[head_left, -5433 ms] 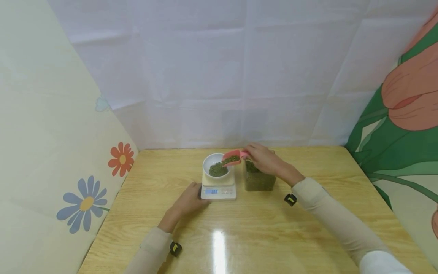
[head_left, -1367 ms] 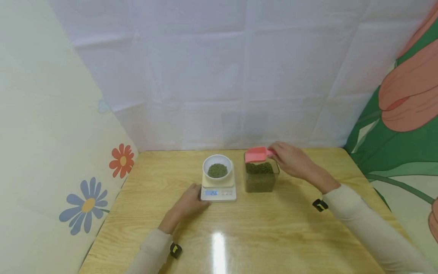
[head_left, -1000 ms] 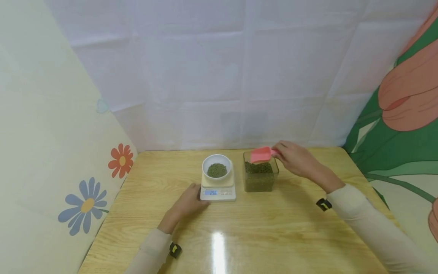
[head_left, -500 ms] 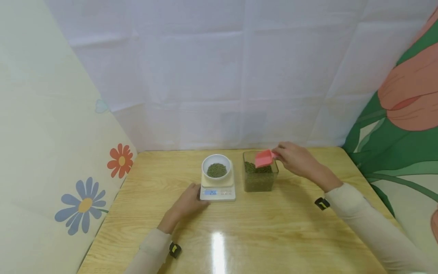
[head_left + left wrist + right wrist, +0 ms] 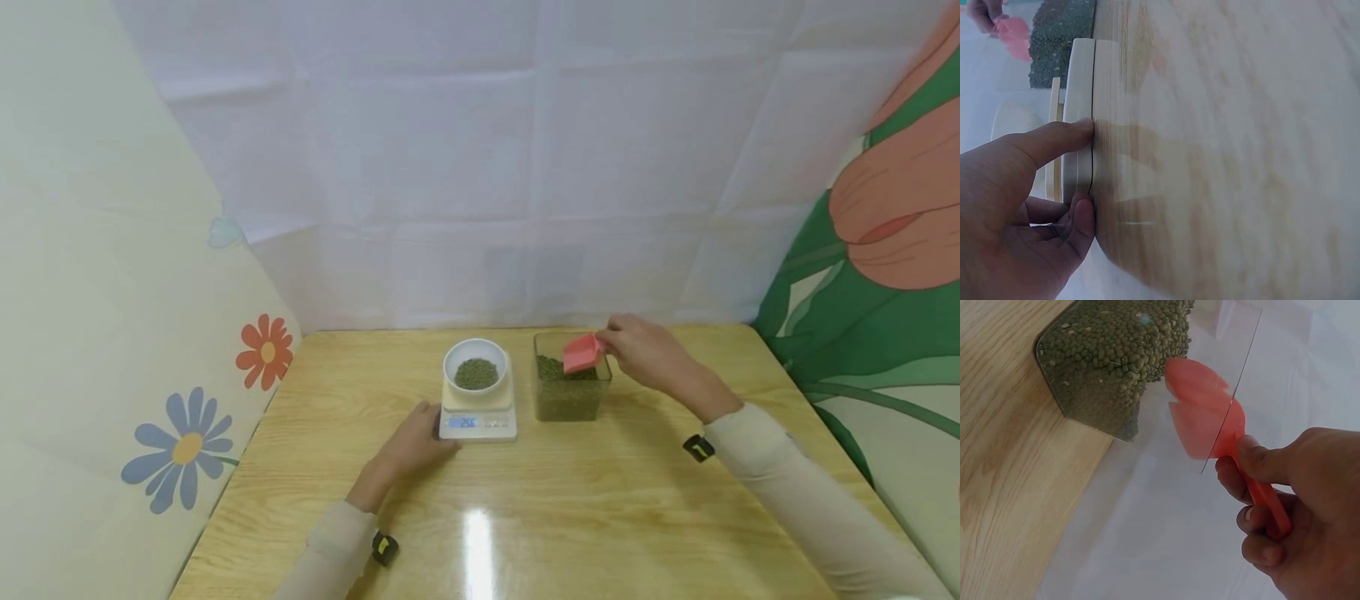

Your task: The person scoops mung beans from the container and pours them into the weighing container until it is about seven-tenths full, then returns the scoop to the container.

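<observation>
Nearby, left hand (image 5: pixel 414 437) grips a corner of the scale (image 5: pixel 487 417). Beyond, box (image 5: pixel 567 407) holds plenty of beans (image 5: pixel 551 368); bowl (image 5: pixel 476 348) atop scale partly filled, so seemingly part done, amount left unclear. Right hand (image 5: pixel 647 350) grasps scoop (image 5: pixel 581 354), tilted inside box.

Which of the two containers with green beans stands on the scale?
The round white bowl; the clear box stands directly on the table.

Across the head view's upper middle hangs a creased white sheet (image 5: pixel 420 150). At left, a cream panel (image 5: pixel 82 267) carries a blue flower (image 5: pixel 187 449), a red flower (image 5: pixel 267 353) and a pale-blue shape (image 5: pixel 222 232); at right, a pink bloom (image 5: pixel 903 208) among green leaves (image 5: pixel 862 325). A wood-grain counter (image 5: pixel 585 500) spans the bottom, with glare (image 5: pixel 478 552) at lower centre.
</observation>
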Available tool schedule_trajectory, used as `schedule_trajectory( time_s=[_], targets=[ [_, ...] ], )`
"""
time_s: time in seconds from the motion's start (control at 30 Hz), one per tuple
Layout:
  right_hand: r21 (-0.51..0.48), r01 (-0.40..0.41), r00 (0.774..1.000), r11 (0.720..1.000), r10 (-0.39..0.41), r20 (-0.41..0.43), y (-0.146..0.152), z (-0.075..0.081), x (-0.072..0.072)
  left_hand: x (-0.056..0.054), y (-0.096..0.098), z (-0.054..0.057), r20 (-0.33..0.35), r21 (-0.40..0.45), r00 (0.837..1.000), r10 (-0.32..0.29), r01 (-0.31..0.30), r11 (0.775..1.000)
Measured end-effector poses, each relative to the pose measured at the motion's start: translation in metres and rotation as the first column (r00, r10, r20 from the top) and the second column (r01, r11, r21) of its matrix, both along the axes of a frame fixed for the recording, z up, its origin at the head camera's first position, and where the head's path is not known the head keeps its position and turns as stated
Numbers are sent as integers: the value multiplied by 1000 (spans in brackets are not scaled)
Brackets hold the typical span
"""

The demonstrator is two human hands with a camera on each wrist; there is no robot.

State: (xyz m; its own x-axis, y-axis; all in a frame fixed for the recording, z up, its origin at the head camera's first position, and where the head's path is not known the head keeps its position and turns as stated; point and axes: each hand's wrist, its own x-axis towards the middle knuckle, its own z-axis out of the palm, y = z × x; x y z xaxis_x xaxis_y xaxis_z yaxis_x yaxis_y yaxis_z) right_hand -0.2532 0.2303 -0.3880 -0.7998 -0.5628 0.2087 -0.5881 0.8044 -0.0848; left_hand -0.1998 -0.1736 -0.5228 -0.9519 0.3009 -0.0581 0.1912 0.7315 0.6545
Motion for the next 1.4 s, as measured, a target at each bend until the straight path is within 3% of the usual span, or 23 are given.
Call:
schedule_trajectory(
  time_s=[0.2, 0.7, 1.4],
  targets=[
    [6, -20, 1000, 1000, 20, -12, -3, -2, 0, -1, 0, -1, -8, -18, 1000, -2, 2, 1000],
    [35, 18, 998, 999, -20, 55, -13, -9, -7, 0, -1, -2, 2, -18, 1000, 10, -10, 1000],
    [17, -39, 999, 999, 39, 21, -20, -19, -13, 0, -1, 0, 12, -11, 1000, 12, -12, 1000]
  ],
)
